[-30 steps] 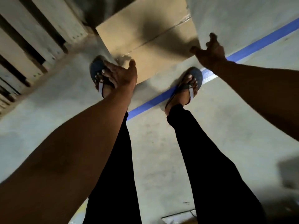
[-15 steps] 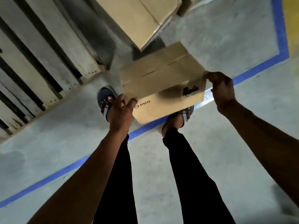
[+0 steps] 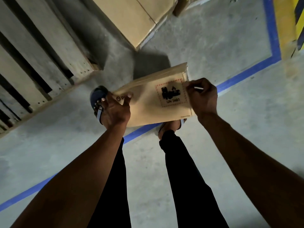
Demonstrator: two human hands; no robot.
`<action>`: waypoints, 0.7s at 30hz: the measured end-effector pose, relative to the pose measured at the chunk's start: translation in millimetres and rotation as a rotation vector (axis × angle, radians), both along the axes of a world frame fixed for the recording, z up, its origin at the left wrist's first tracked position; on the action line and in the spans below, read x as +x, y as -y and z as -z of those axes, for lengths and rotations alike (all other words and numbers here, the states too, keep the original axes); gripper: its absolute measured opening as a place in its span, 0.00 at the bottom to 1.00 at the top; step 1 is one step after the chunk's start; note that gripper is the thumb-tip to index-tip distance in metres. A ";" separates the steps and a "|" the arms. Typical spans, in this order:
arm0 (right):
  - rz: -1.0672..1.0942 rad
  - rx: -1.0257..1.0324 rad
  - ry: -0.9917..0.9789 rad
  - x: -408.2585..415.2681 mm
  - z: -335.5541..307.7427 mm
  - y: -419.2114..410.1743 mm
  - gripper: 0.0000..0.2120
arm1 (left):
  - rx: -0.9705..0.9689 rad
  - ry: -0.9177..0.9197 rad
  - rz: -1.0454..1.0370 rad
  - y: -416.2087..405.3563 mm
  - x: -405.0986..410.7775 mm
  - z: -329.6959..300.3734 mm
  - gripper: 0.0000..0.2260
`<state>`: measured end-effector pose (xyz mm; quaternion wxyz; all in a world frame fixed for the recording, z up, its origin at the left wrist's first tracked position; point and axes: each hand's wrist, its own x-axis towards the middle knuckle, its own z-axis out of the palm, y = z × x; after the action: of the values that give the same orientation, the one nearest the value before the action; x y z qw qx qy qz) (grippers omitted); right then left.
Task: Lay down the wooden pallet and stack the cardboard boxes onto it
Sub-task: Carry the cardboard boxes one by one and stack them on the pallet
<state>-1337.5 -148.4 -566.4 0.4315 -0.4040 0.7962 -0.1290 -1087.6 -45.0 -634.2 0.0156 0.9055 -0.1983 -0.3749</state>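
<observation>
I hold a small cardboard box point(image 3: 148, 102) off the floor above my feet, tilted so its printed side with a black battery label faces me. My left hand point(image 3: 115, 109) grips its left corner, thumb on the printed face. My right hand point(image 3: 203, 97) grips its right edge with curled fingers. The wooden pallet point(image 3: 37, 51) lies flat on the concrete at the upper left, its pale slats running diagonally. A larger cardboard box point(image 3: 136, 17) stands on the floor beyond the held box.
A blue tape line point(image 3: 243, 74) crosses the concrete floor under my feet and turns a corner at the upper right. A yellow and black striped post base point(image 3: 296, 22) stands at the right edge. My legs and sandals are below the box.
My hands went from open beside the box on the floor to gripping it. The box has been lifted and tipped, so its labelled side now faces up toward me.
</observation>
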 end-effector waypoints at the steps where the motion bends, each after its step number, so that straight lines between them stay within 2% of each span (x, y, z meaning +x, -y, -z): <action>1: -0.037 -0.007 -0.031 1.4 -1.2 -3.1 0.04 | 0.021 0.009 -0.021 -7.3 7.9 15.5 0.52; 4: 0.008 0.091 0.131 1.6 -4.3 -1.5 0.08 | 0.013 -0.047 -0.046 -28.1 31.9 59.1 0.57; 6: 0.078 0.224 0.269 -3.0 -6.4 9.0 0.22 | -0.024 -0.082 -0.057 -32.2 42.5 69.4 0.57; 8: 0.082 0.348 0.269 -9.6 -3.2 16.8 0.41 | -0.078 -0.078 -0.070 -28.7 46.7 62.3 0.55; 10: 0.046 0.477 0.252 -17.4 -1.0 22.0 0.57 | -0.092 -0.061 -0.076 -9.0 31.1 19.3 0.57; 12: 0.045 0.573 0.345 -24.0 2.3 23.9 0.67 | 0.000 -0.110 -0.024 9.1 4.4 -23.1 0.60; 13: 0.059 0.604 0.404 -26.2 5.6 23.7 0.66 | 0.036 -0.203 -0.003 16.0 -10.1 -37.6 0.61; 16: 0.079 0.632 0.513 -12.8 12.3 22.5 0.48 | -0.018 -0.451 -0.106 23.5 -45.8 -46.0 0.66; 18: -0.013 0.687 0.513 0.6 22.2 17.1 0.53 | -0.069 -0.468 -0.194 24.4 -54.9 -40.6 0.66; 21: -0.200 0.678 0.368 0.0 49.3 16.5 0.63 | -0.074 -0.464 -0.235 21.8 -44.9 -37.3 0.68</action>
<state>-1337.5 -165.0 -615.8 0.6861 -0.2844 0.6599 0.1136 -1132.5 -66.7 -596.9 0.1371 0.8111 -0.0965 -0.5604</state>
